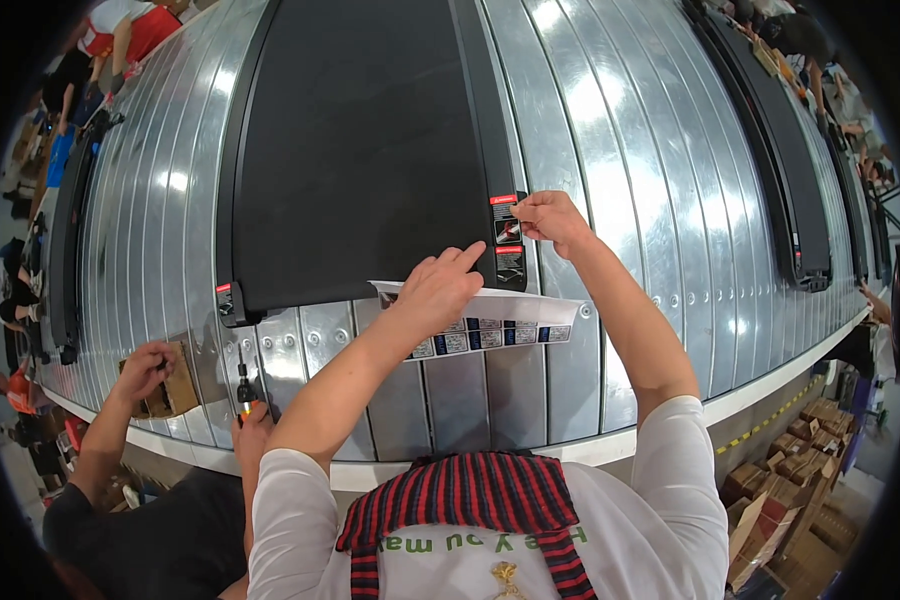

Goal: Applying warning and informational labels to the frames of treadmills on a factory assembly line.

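A long black panel (pixel 360 150) with raised side rails lies on the metal slats in front of me. Two labels with red headers sit on its right rail near the close corner: an upper warning label (pixel 506 219) and a lower label (pixel 509 265). My right hand (pixel 558 222) pinches the outer edge of the upper one. My left hand (pixel 438 292) rests by the panel's near right corner, its index finger reaching toward the rail. Under that hand is a curling white sticker sheet (pixel 530 308) with rows of small dark blue labels, apparently held by the fingers, which partly hide it.
At my left, a co-worker's hand (pixel 253 425) holds a screwdriver (pixel 243 385); their other hand (pixel 146 370) is by an open cardboard box (pixel 180 385). Another black panel (pixel 785 180) lies to the right. Cardboard boxes (pixel 790 450) stand below the table's white edge (pixel 740 400).
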`<state>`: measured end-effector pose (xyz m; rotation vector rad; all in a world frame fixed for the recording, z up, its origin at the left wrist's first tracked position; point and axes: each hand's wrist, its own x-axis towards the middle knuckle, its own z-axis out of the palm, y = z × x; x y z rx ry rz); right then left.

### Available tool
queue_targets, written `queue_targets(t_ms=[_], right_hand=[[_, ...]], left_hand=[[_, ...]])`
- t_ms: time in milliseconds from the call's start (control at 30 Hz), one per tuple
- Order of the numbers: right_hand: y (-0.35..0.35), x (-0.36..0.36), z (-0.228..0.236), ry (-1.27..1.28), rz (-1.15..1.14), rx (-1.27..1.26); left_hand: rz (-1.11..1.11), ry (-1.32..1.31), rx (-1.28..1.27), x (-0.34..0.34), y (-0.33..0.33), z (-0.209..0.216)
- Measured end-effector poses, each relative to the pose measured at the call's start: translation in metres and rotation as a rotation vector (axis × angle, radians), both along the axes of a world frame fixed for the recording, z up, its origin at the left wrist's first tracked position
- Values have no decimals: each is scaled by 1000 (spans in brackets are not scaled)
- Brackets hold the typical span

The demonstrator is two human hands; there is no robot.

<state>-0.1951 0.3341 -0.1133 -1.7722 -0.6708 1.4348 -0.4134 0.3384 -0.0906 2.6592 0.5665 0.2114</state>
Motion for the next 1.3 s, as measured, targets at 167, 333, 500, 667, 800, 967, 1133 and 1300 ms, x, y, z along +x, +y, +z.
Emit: queue_targets(t_ms=[167, 333, 500, 667, 800, 967, 1133, 1300], right_hand=[[0, 0, 1, 1, -15, 4], [0, 0, -1, 14, -32, 23], [0, -1, -5, 8, -44, 41], [1, -2, -4, 10, -34, 46], [2, -2, -13, -117, -4, 77], [0, -11, -11, -689, 127, 211], [-5, -24, 15, -1127, 283, 182], [-4, -16, 0, -1020, 284, 232]], left_hand=[[-16, 56, -31, 4, 2, 5], [-57, 46, 55, 10, 4, 5], [-115, 47, 45, 17, 14, 3], [-145, 201, -7, 21, 18, 9], [-150, 158, 29, 23, 18, 7], [-152, 218, 22, 24, 19, 7], [-154, 232, 16, 25, 19, 7], [-159, 230, 23, 26, 17, 9]])
